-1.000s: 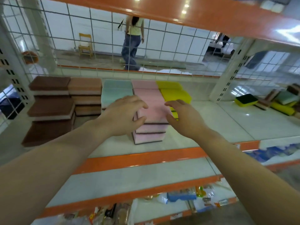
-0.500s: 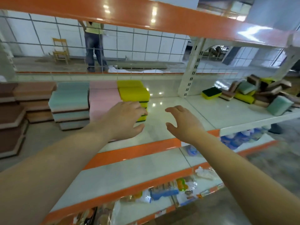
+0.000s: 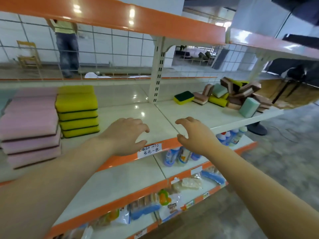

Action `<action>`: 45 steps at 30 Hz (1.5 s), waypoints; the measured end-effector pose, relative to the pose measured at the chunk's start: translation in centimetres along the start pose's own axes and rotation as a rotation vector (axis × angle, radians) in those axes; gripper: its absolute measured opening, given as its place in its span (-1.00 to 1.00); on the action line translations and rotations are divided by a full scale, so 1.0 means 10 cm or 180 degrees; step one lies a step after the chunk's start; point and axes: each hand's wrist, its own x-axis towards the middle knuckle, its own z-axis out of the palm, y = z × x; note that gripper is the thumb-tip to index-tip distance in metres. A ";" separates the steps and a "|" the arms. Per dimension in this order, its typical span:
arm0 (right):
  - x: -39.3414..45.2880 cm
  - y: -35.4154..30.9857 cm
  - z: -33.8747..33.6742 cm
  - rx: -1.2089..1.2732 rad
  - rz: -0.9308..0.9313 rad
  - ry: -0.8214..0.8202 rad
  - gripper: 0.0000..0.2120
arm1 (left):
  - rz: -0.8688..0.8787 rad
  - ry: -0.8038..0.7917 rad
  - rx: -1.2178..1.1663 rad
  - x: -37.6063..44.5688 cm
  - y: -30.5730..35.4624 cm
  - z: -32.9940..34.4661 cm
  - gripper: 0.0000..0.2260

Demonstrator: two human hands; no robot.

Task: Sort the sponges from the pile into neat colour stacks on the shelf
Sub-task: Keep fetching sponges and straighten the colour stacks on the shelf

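A pink sponge stack [image 3: 31, 128] and a yellow sponge stack [image 3: 77, 111] stand at the left of the white shelf [image 3: 155, 118]. Far right on the same shelf lies the mixed sponge pile [image 3: 236, 97], with brown, yellow and green pieces; a single yellow-and-green sponge [image 3: 184, 97] sits at its left edge. My left hand [image 3: 126, 135] and my right hand [image 3: 193, 133] hover over the shelf's front edge between the stacks and the pile. Both have loosely curled fingers and hold nothing.
An orange upper shelf [image 3: 120, 16] hangs overhead. A white upright post [image 3: 158, 71] divides the shelf bays. Lower shelves hold bottles [image 3: 179, 155] and packets [image 3: 148, 207]. A person [image 3: 66, 44] and a yellow chair [image 3: 28, 56] are behind the wire back.
My view has swung right, away from the pink stack toward the pile. Both hands left the pink sponges and moved right along the shelf front, empty.
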 end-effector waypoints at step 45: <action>1.19 3.04 0.02 0.0136 0.1020 -0.0097 -0.54 | 0.0550 -0.0396 0.0011 3.61 0.95 0.69 -0.60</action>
